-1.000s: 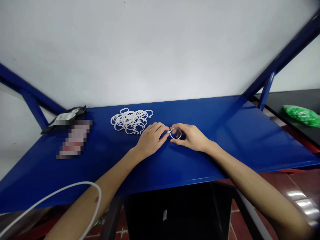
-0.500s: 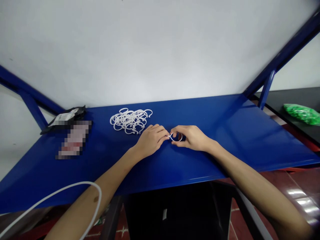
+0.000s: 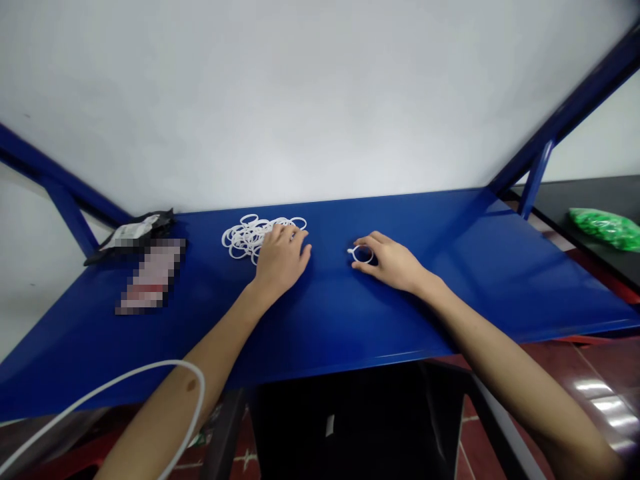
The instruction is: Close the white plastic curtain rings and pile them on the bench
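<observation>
On the blue table [image 3: 330, 320] my right hand [image 3: 395, 262] pinches a thin white plastic ring [image 3: 355, 259] between thumb and fingers. A small knob sticks out from the ring's left side. My left hand [image 3: 281, 257] reaches over the right part of a pile of similar white rings [image 3: 239, 239]. Its fingers are apart, with the thumb pointing out to the right, and it covers some of the rings. I cannot see whether its fingertips touch the pile.
A black package with a white label [image 3: 133, 233] lies at the table's left end, beside a pixelated flat item [image 3: 153, 273]. A white cable [image 3: 125, 373] loops across at lower left. Blue frame bars rise on both sides. A green bag [image 3: 603, 228] rests on a dark surface at right.
My left hand has let go of the ring's end and moved left to the pile, its fingers spreading. My right hand keeps the ring and has shifted slightly right and away from me.
</observation>
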Tool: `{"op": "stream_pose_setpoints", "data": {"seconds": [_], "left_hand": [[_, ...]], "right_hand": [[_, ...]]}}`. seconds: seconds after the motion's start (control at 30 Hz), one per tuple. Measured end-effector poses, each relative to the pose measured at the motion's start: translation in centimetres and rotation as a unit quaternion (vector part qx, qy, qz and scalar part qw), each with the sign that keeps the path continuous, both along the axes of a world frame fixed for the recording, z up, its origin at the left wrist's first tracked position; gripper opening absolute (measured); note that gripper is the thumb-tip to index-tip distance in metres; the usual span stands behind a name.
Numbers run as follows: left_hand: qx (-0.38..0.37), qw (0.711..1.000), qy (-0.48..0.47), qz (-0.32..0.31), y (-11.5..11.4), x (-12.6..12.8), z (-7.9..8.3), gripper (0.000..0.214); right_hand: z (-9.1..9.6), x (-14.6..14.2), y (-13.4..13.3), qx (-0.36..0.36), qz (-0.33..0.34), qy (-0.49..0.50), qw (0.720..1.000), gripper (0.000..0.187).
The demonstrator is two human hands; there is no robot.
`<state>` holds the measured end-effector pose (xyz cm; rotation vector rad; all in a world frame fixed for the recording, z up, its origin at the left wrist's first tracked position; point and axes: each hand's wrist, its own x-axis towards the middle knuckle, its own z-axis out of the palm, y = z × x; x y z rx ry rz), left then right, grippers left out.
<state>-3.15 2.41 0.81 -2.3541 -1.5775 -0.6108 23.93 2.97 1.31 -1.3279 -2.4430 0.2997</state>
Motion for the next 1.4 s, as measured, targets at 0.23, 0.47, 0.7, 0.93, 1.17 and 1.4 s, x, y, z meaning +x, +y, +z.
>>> {"op": "stream_pose_setpoints", "data": {"seconds": [0.23,0.47,0.7,0.93,1.17,1.4], "left_hand": [[0.009,0.996,0.032,0.085,1.3,-2.0,-0.9,0.030],[0.027,0.998,-0.009,0.056,1.3,-1.5,-0.7,0.018],[-0.134,0.928,-0.332,-0.105,-1.0,2.1,0.5,0.013],[-0.342,0.696,-0.611,-0.159,-2.6,4.6,-1.0,0.027],[-0.338,0.699,-0.611,-0.155,-2.6,4.4,-0.4,0.027],[-0.390,0.677,-0.596,-0.183,-2.9,4.6,-0.4,0.032]], "right_hand": [[0.4,3.5,2.4,0.020,-0.243,-0.133,0.961,0.051],[0.1,5.9,3.3,0.026,-0.293,-0.146,0.944,0.061],[0.6,1.7,0.8,0.115,-0.037,0.069,0.990,0.064],[0.3,-2.9,-2.3,0.128,0.082,0.067,0.986,0.053],[0.1,-3.0,-2.3,0.172,0.077,0.081,0.979,0.038],[0.0,-3.2,-2.6,0.200,0.099,0.102,0.969,0.027]]}}
